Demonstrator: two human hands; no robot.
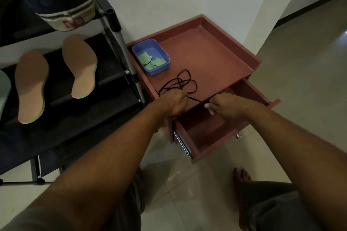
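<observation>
A black shoelace (185,81) lies in loose loops on the top of a reddish-brown cabinet (210,52). My left hand (173,103) grips one stretch of the lace at the cabinet's front edge. My right hand (228,106) pinches the lace a little further right, so a short length runs taut between the two hands. Both hands hover over the open drawer (202,129), which is pulled out toward me and looks empty.
A blue plastic tub (165,56) holding green paper scraps sits at the cabinet's back left. A black shoe rack (116,73) to the left carries two tan insoles (31,86) and a shoe (62,5) above. My bare foot (241,175) rests on the tiled floor.
</observation>
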